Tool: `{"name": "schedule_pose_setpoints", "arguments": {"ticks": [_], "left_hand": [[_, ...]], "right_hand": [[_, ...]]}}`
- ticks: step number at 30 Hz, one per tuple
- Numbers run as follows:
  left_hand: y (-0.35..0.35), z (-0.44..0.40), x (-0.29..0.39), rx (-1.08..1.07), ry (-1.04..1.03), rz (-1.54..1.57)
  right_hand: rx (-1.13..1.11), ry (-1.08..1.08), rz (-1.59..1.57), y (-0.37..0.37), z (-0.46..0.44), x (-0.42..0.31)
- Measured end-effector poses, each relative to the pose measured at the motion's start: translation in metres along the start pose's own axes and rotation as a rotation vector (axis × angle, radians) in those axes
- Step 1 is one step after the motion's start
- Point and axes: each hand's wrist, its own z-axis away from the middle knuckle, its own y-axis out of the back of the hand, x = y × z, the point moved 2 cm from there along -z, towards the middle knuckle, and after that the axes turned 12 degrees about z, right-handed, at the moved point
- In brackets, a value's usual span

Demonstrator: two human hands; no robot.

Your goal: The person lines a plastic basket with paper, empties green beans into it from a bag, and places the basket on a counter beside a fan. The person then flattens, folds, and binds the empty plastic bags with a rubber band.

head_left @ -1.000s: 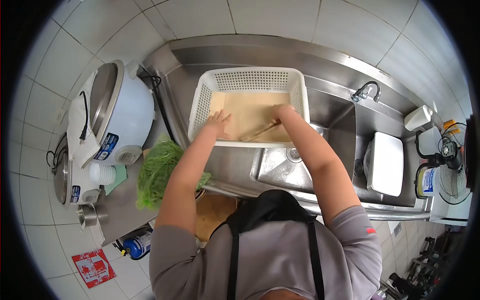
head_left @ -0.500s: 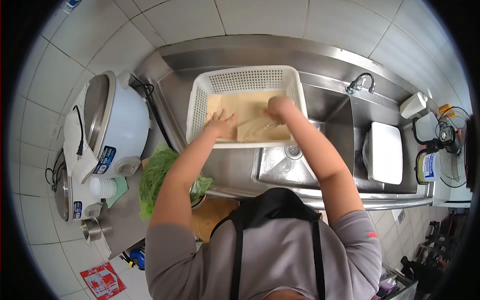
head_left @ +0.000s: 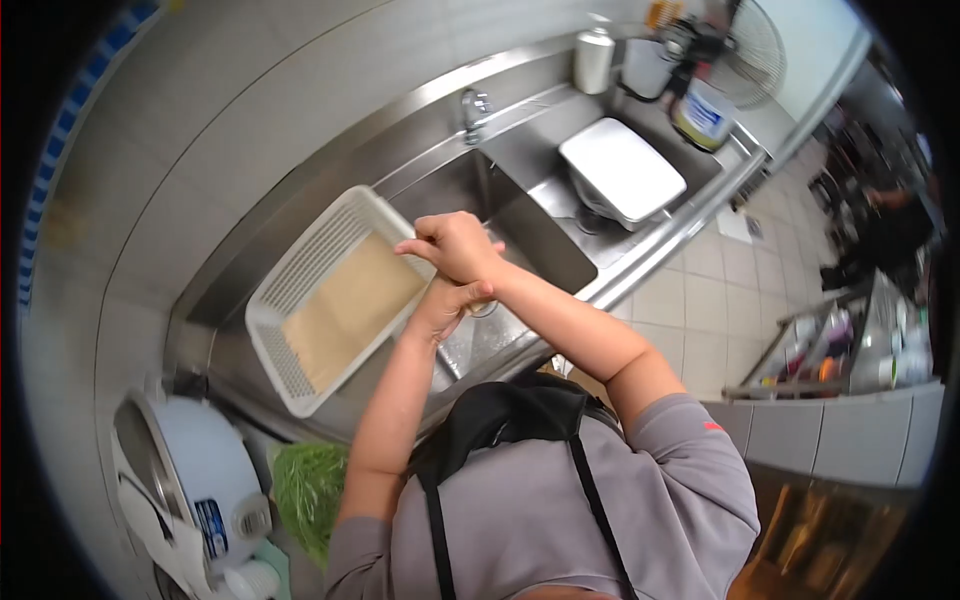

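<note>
My left hand [head_left: 447, 308] is closed around my right wrist from below, its thumb lying along the wrist. Above it, my right hand [head_left: 455, 243] is loosely folded, thumb side out to the left, and nothing shows in its fingers. Both hands are over the right edge of a white perforated basket [head_left: 274, 345], beside the sink. Flat in the basket lies a light brown sheet [head_left: 350, 305]. Part of the sink basin is hidden behind my hands and forearms.
Beyond the basin stand a faucet [head_left: 474, 115], a white-lidded container [head_left: 622, 168] and a pump bottle [head_left: 594, 60]. Bagged greens [head_left: 308, 498] and a rice cooker [head_left: 205, 450] are at lower left. A person in dark clothes [head_left: 890, 240] is far right, near a shelf cart [head_left: 850, 350].
Both hands have lifted off the brown sheet and come together near the basket's right edge. The view has swung toward the right, so the basket appears tilted and lower left.
</note>
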Motion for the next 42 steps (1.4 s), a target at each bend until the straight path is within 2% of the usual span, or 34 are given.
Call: {"name": "schedule_pose_setpoints", "arguments": {"ticks": [1,2,4,5,8,9,10,12,13,14,16,18,19,20,21,22,24,25,27,28,29,30,31,34,35,36,37,38,39,41,42], "left_hand": [[-0.009,-0.004,-0.008,-0.001,-0.046,0.028],[-0.01,-0.006,-0.013,-0.014,0.035,-0.037],[-0.014,-0.007,-0.013,-0.027,0.186,-0.166],[-0.024,-0.008,-0.018,-0.013,0.161,-0.094],[-0.019,-0.012,-0.031,-0.008,0.275,-0.188],[-0.031,-0.012,-0.037,0.11,0.116,-0.211],[-0.034,-0.015,-0.044,0.145,0.079,-0.285],[-0.027,-0.022,-0.057,0.217,0.008,-0.441],[-0.018,-0.035,-0.066,0.149,-0.184,-0.618],[-0.01,-0.048,-0.077,0.111,-0.39,-0.798],[-0.042,-0.079,-0.066,0.099,-0.682,-1.073],[-0.059,-0.12,-0.067,0.186,-0.599,-1.163],[-0.061,-0.139,-0.073,0.266,-0.342,-1.104],[-0.062,-0.159,-0.081,0.296,-0.268,-1.073],[-0.063,-0.179,-0.088,0.328,-0.194,-1.043],[-0.053,-0.204,-0.1,0.312,-0.301,-1.065],[-0.039,-0.243,-0.114,0.287,-0.505,-1.103],[-0.07,-0.247,-0.095,0.347,-0.316,-0.722],[-0.098,-0.254,-0.078,0.327,-0.275,-0.783],[-0.105,-0.254,-0.074,0.324,-0.245,-0.815],[-0.107,-0.255,-0.07,0.378,-0.249,-0.826],[-0.104,-0.252,-0.067,0.406,-0.233,-0.847],[-0.098,-0.246,-0.063,0.44,-0.216,-0.867],[-0.085,-0.211,-0.054,0.525,-0.134,-0.816],[-0.079,-0.194,-0.054,0.542,-0.135,-0.791],[-0.074,-0.175,-0.053,0.6,-0.115,-0.819],[-0.069,-0.156,-0.052,0.655,-0.096,-0.843],[-0.063,-0.135,-0.051,0.723,-0.078,-0.84],[-0.057,-0.112,-0.05,0.793,-0.058,-0.834],[-0.043,-0.063,-0.046,0.91,-0.027,-0.811],[-0.036,-0.035,-0.046,0.962,-0.058,-0.825]], "right_hand": [[-0.101,-0.075,-0.085,0.013,0.005,0.005],[-0.205,-0.144,-0.18,0.026,0.008,0.011],[-0.065,0.204,-0.078,0.044,0.017,0.03],[-0.004,0.38,-0.025,0.052,0.023,0.036],[-0.352,0.137,-0.683,0.072,0.042,0.033],[-0.429,0.164,-0.665,0.075,0.044,0.032],[-0.422,0.217,-0.527,0.089,0.047,0.025],[-0.558,0.274,-0.402,0.097,0.048,0.032],[-0.405,0.375,-0.508,0.1,0.048,0.036],[-0.296,0.337,-0.486,0.1,0.044,0.047],[-0.084,0.261,-0.449,0.096,0.037,0.071],[0.039,0.006,-0.626,0.1,0.025,0.102],[0.051,-0.102,-0.681,0.096,0.018,0.126],[0.063,-0.208,-0.731,0.094,0.012,0.154],[-0.041,-0.305,-0.716,0.101,0.008,0.178],[-0.058,-0.211,-0.645,0.114,0.004,0.197],[0.185,0.278,-0.128,0.151,-0.006,0.22],[-0.01,0.234,-0.265,0.157,-0.012,0.242],[-0.354,0.157,-0.444,0.178,-0.032,0.276],[-0.251,0.314,-0.312,0.183,-0.048,0.295],[-0.181,0.297,-0.251,0.19,-0.068,0.316],[-0.055,0.338,0.007,0.2,-0.095,0.338],[0.253,0.419,0.312,0.214,-0.119,0.362],[0.369,0.292,0.911,0.239,-0.198,0.459],[0.46,0.333,1.062,0.243,-0.218,0.494],[0.394,0.28,0.971,0.247,-0.23,0.524],[0.366,0.242,1.072,0.249,-0.237,0.553],[0.304,0.15,1.301,0.24,-0.244,0.592],[0.292,-0.029,1.267,0.235,-0.239,0.613],[-0.556,-0.348,1.337,0.24,-0.249,0.631],[-0.404,-0.362,1.265,0.216,-0.258,0.703]]}}
